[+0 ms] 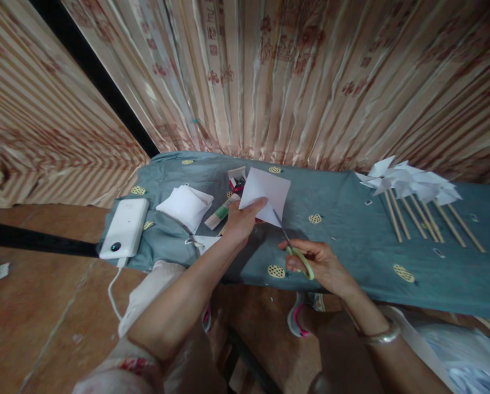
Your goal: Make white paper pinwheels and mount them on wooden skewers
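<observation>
A square sheet of white paper is held up over the cloth by my left hand, thumb on top and fingers beneath. Green-handled scissors are in my right hand, their blades meeting the paper's lower right corner area. Whether the blades are parted there I cannot tell. Beside my left hand lie a glue stick with a green label and a small red-and-white box holding small dark pieces. A stack of white paper squares rests farther left.
Several white paper pinwheels on wooden sticks lie at the right of the cloth-covered table. A white power bank with a cable sits at the left edge. Behind the table hangs a patterned curtain.
</observation>
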Tool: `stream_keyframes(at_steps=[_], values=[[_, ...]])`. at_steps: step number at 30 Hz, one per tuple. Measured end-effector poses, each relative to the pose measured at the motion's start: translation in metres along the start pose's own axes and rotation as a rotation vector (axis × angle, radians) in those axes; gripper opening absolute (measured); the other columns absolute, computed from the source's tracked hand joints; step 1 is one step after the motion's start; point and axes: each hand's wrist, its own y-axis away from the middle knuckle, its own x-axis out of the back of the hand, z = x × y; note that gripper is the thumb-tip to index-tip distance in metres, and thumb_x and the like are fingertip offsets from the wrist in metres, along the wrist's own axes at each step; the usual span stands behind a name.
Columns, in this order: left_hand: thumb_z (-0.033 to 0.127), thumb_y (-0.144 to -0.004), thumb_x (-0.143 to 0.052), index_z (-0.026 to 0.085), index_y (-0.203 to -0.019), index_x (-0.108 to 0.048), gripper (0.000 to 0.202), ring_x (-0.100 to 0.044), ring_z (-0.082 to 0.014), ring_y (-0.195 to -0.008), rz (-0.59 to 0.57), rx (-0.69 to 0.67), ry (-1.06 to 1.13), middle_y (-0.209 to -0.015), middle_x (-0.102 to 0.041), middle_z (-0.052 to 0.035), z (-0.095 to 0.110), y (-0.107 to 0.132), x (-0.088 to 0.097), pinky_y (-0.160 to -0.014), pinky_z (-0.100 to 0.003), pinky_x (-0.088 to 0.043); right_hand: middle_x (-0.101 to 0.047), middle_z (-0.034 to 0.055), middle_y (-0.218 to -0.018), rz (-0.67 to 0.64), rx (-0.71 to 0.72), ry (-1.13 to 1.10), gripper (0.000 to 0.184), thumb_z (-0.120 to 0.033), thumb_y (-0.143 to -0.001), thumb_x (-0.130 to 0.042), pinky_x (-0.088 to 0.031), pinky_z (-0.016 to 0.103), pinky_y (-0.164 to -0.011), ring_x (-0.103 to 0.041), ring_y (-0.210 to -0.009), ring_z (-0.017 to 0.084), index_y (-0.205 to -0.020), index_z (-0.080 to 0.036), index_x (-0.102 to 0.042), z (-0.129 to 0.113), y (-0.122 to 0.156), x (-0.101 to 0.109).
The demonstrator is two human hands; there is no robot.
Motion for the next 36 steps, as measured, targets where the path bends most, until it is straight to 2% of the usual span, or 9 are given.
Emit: stream_keyframes(at_steps=[11,23,36], values=[[0.030,-0.057,-0.080,0.014,-0.074,-0.067,0.027,-0.064,-0.0181,-0.061,-0.041,0.019,-0.003,-0.072,-0.071,-0.0047,-0.0026,0.0048,-0.0009,-0.052,-0.028,-0.052,-0.054,-0.0059,-0.054,0.047,-0.028,0.017,0.049,-0.045,-0.048,-0.090,-0.033,0.020,-0.045,-0.042,-0.050,0.006,-0.085,-0.017,-0.074,-0.0073,-0.0002,-0.0055],[0.030,-0.056,-0.081,0.014,-0.077,-0.068,0.029,-0.065,-0.0191,-0.062,-0.030,0.021,-0.004,-0.073,-0.072,-0.0056,-0.0043,0.0029,-0.0007,-0.052,-0.029,-0.053,-0.058,-0.0042,-0.057,0.080,-0.045,0.013,0.045,-0.043,-0.048,-0.089,-0.039,0.021,-0.048,-0.048,-0.052,0.008,-0.083,-0.018,-0.075,-0.0046,-0.0005,-0.0050],[0.024,-0.052,-0.080,0.013,-0.068,-0.067,0.024,-0.063,-0.0179,-0.060,-0.100,0.016,-0.017,-0.067,-0.070,-0.0042,-0.0015,0.0074,0.0003,-0.054,-0.028,-0.051,-0.058,-0.0044,-0.055,0.084,-0.042,0.068,0.046,-0.044,-0.047,-0.090,-0.039,0.020,-0.046,-0.048,-0.051,0.008,-0.083,-0.019,-0.076,-0.0052,-0.0011,-0.0013]])
